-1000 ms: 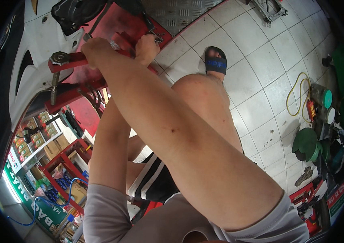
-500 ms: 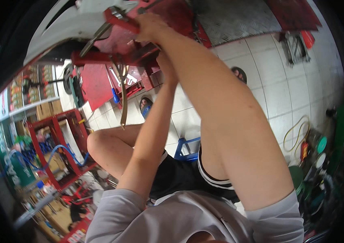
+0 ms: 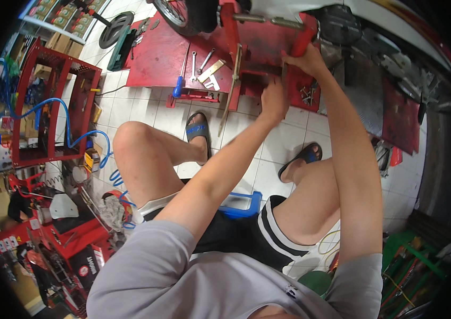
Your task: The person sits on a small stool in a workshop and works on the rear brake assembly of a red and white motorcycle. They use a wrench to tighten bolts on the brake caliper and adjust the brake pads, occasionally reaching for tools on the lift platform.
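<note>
A red metal clamp frame (image 3: 231, 32) with a threaded or coiled bar (image 3: 272, 21) across its top stands over the red work platform (image 3: 148, 66). My right hand (image 3: 309, 61) is closed around the lower part of its right-hand red arm. Just below and to the left, my left hand (image 3: 275, 102) is closed beside a thin upright strip; what it grips is hidden and blurred. A long brass-coloured lever (image 3: 234, 80) hangs at the frame's left side. On the platform lie a blue-handled screwdriver (image 3: 178, 85), a wrench (image 3: 193, 66) and a pale metal bracket (image 3: 212, 72).
A motorcycle wheel (image 3: 175, 16) stands at the platform's back. Bike bodywork and an engine (image 3: 369, 42) fill the upper right. Left are a red rack (image 3: 55, 106) and a coiled blue air hose (image 3: 69, 119). A blue stool (image 3: 244, 204) shows between my legs.
The view has swung, bringing more of the platform, its tools and the wheel into sight. Both hands now appear farther right, my right hand still at the red frame.
</note>
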A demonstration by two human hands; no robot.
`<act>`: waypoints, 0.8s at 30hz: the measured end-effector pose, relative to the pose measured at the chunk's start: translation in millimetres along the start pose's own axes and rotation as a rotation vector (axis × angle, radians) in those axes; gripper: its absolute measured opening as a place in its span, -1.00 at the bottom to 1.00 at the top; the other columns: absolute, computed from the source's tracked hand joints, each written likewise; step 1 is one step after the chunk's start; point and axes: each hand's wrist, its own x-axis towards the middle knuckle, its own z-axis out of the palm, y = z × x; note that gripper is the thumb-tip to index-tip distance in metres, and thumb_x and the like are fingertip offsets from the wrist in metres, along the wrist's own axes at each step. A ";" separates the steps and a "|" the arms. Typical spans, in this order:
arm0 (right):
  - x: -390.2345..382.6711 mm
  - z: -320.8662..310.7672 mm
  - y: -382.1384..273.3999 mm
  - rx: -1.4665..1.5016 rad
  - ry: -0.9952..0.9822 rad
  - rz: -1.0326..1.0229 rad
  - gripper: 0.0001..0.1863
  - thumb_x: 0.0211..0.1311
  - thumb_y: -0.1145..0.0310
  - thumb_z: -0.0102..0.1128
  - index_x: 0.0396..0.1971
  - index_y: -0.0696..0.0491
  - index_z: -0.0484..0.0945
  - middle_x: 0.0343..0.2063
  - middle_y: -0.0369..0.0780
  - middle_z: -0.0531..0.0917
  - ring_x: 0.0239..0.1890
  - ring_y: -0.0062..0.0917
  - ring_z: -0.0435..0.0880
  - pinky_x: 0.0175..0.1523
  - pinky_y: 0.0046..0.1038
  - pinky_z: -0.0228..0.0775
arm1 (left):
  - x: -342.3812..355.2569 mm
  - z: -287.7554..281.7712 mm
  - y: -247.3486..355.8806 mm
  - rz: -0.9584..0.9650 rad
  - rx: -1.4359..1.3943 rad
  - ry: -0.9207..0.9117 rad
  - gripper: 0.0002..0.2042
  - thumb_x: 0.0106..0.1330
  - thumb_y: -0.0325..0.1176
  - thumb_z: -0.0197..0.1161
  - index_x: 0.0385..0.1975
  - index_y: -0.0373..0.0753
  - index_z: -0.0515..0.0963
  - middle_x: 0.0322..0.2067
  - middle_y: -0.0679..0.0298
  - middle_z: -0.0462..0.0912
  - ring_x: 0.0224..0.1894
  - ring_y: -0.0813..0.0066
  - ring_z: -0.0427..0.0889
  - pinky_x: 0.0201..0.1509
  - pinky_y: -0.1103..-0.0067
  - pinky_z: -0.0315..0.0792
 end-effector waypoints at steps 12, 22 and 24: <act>-57.5 -29.2 -29.4 -0.297 -0.864 0.372 -0.59 0.07 0.13 0.19 -0.12 0.05 0.56 -0.21 -0.18 0.64 -0.24 -0.47 0.65 -0.28 -0.42 0.51 | -66.6 -28.0 -128.5 -0.198 -0.259 -1.174 -0.67 0.13 -0.29 0.03 -0.22 -0.41 0.51 -0.36 0.07 0.59 -0.33 0.28 0.58 -0.23 0.35 0.49; -89.8 -53.5 -31.8 -0.174 -0.709 0.406 -0.52 0.18 0.12 0.08 0.01 0.12 0.45 -0.29 -0.18 0.63 -0.29 -0.50 0.63 -0.22 -0.48 0.47 | -6.6 -156.0 -249.4 -0.023 0.283 -0.895 -0.73 0.02 -0.32 0.14 -0.36 -0.35 0.62 -0.44 0.11 0.66 -0.36 0.28 0.64 -0.31 0.40 0.50; -96.9 -59.7 -25.8 -0.196 -0.707 0.457 -0.52 0.18 0.13 0.07 0.02 0.12 0.44 -0.28 -0.18 0.63 -0.30 -0.49 0.63 -0.23 -0.48 0.47 | 10.1 -174.8 -238.5 -0.082 0.369 -0.818 -0.76 0.02 -0.33 0.12 -0.41 -0.32 0.64 -0.46 0.12 0.65 -0.38 0.29 0.63 -0.34 0.41 0.50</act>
